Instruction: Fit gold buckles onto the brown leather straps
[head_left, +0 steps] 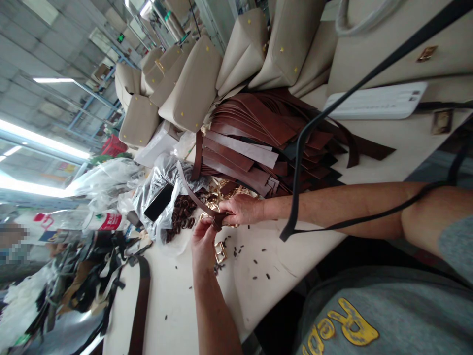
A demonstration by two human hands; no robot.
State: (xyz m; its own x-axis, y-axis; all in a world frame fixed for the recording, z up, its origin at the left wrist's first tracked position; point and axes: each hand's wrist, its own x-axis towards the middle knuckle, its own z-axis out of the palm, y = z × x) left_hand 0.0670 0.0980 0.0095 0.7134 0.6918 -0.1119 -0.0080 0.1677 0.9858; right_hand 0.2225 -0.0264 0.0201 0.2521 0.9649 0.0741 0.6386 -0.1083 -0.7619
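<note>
Over the table, my left hand (204, 235) and my right hand (242, 209) meet at a narrow brown leather strap (197, 201). My left hand pinches it between thumb and fingers; my right hand's fingers are closed on the same spot. One length of the strap curves up and away from the hands. What sits between the fingertips is partly hidden. Just below, a gold buckle (220, 252) lies on the table. Behind the hands is a heap of gold buckles (214, 197), beside a pile of small brown leather loops (181, 214).
A thick stack of brown leather straps (251, 123) lies beyond my hands. Beige bags (192, 84) stand behind it. To the left are a plastic bag with a black phone-like slab (158, 202), a bottle (105, 220) and another strap (139, 305). A black cord (301, 148) hangs close to the camera.
</note>
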